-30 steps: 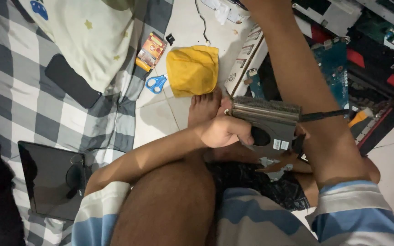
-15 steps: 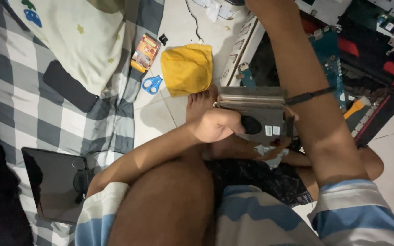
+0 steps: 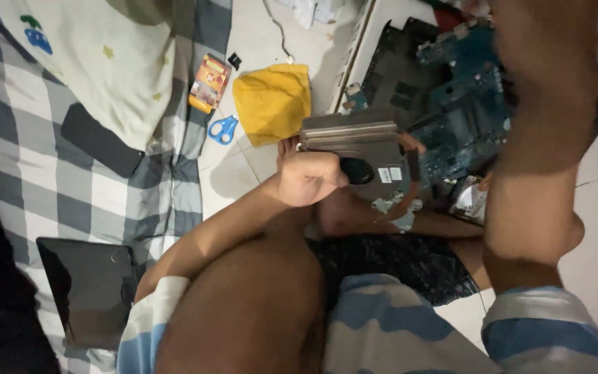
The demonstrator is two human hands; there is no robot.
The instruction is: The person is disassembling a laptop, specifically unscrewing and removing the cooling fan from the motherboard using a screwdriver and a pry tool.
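Observation:
My left hand point(image 3: 306, 176) is closed around the left edge of a grey metal laptop cooling unit point(image 3: 365, 149), a finned heatsink with a black fan opening and copper pipes. I hold it above my crossed legs. Just behind it, a blue circuit board point(image 3: 465, 118) lies in a black laptop shell on the tiled floor. My right forearm point(image 3: 541, 125) rises across the right side of the view. Its hand is out of view past the top edge.
A yellow cloth point(image 3: 271, 100), blue scissors point(image 3: 224, 129) and an orange packet point(image 3: 209, 83) lie on the floor tiles. At left, a checked blanket point(image 3: 22, 173) carries a cream pillow point(image 3: 84, 62), a black phone point(image 3: 102, 140) and a dark flat tablet point(image 3: 88, 287).
My right hand has come off the cooling unit and risen out of view. The left hand keeps its grip. The view has shifted, and the blue circuit board now shows.

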